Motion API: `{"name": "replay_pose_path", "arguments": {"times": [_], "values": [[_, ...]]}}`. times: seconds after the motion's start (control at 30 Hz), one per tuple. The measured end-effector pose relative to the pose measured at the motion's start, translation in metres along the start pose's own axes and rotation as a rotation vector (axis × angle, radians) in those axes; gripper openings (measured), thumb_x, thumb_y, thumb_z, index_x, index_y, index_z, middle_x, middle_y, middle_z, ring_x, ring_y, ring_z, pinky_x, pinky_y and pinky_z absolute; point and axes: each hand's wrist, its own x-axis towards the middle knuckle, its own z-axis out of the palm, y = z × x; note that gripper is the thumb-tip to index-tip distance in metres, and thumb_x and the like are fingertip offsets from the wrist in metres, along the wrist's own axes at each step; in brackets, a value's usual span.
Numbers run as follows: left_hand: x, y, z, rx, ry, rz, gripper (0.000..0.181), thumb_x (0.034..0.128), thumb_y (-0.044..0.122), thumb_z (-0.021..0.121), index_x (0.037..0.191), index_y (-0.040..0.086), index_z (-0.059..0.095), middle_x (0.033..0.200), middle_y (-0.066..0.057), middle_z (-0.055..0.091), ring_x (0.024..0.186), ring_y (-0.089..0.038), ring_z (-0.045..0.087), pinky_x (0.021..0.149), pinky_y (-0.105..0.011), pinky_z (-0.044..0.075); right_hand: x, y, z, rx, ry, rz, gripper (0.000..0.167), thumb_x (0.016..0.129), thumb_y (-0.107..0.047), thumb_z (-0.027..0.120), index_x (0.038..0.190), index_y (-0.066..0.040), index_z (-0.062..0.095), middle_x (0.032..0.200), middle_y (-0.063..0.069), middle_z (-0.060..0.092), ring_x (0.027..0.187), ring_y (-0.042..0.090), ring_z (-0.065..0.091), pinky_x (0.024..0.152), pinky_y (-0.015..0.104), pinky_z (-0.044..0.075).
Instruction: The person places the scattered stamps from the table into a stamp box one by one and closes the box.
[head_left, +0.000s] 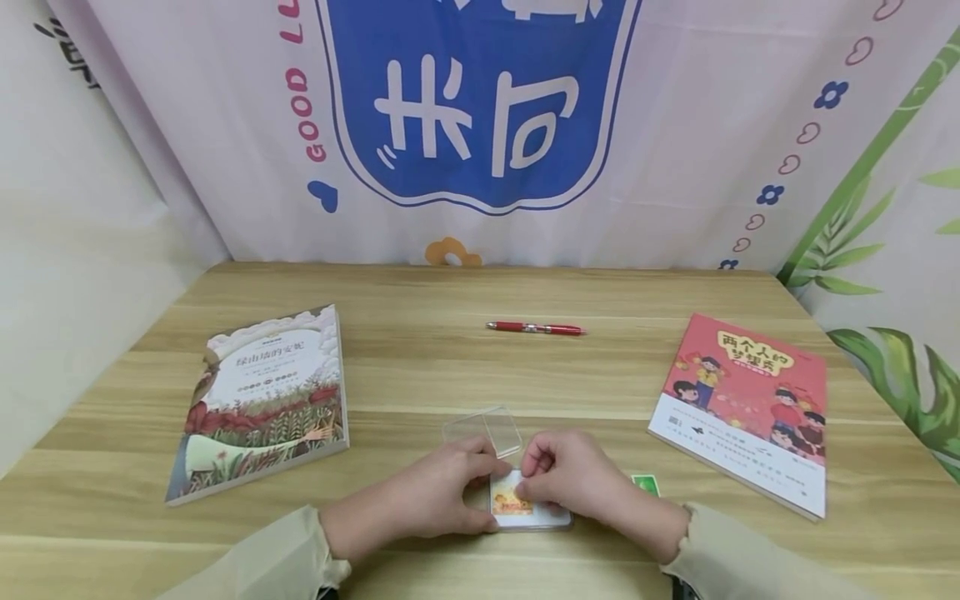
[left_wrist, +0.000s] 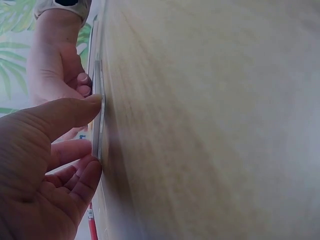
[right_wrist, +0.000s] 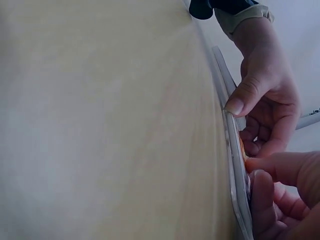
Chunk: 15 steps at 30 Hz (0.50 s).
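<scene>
A flat, clear-edged white case (head_left: 534, 520) lies on the table in front of me, with an orange-and-yellow picture sticker (head_left: 510, 498) on its top. At its left end, my left hand (head_left: 435, 492) grips the case, thumb at the near corner and fingers toward the far side. My right hand (head_left: 581, 475) bends over the top, thumb and forefinger bent together at the sticker. In the right wrist view, a fingertip meets the sticker's orange edge (right_wrist: 243, 149). Edge-on in the left wrist view, the case (left_wrist: 98, 125) has my left thumb against it. Just behind lies a clear plastic piece (head_left: 498, 429).
A small green card (head_left: 645, 483) shows partly behind my right wrist. Farther back on the wooden table (head_left: 420, 292) lies a red pen (head_left: 536, 328). One illustrated book (head_left: 262, 400) lies at the left, and a pink-red book (head_left: 746, 408) at the right.
</scene>
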Motion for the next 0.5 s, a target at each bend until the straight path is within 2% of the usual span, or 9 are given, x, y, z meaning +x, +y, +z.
{"name": "replay_pose_path", "arguments": {"times": [0.2,0.37,0.5], "values": [[0.000,0.000,0.000,-0.003,-0.001,0.003,0.050,0.0717,0.021,0.078,0.117,0.007,0.062,0.097,0.006,0.050,0.081,-0.004,0.044,0.072,-0.017,0.042,-0.003,0.000,-0.002,0.008,0.064,0.028,0.025,0.068,-0.015,0.080,0.080,-0.007,0.060,0.065,-0.001,0.045,0.051,0.010,0.041,0.042,0.017,0.031],[-0.001,0.000,0.000,0.007,0.010,0.004,0.051,0.0707,0.022,0.078,0.117,0.007,0.062,0.099,0.006,0.051,0.082,-0.004,0.044,0.074,-0.018,0.042,-0.013,0.001,-0.021,0.138,0.111,0.039,0.027,0.075,-0.019,0.074,0.091,-0.002,0.059,0.072,0.003,0.051,0.052,0.010,0.044,0.044,0.019,0.037],[-0.001,0.001,0.000,0.000,0.010,-0.006,0.052,0.0708,0.022,0.078,0.118,0.007,0.062,0.099,0.007,0.050,0.082,-0.004,0.044,0.073,-0.018,0.041,-0.025,0.006,-0.039,0.178,0.193,0.071,0.025,0.080,-0.017,0.070,0.095,0.000,0.059,0.076,0.005,0.055,0.056,0.012,0.047,0.048,0.023,0.043]]}}
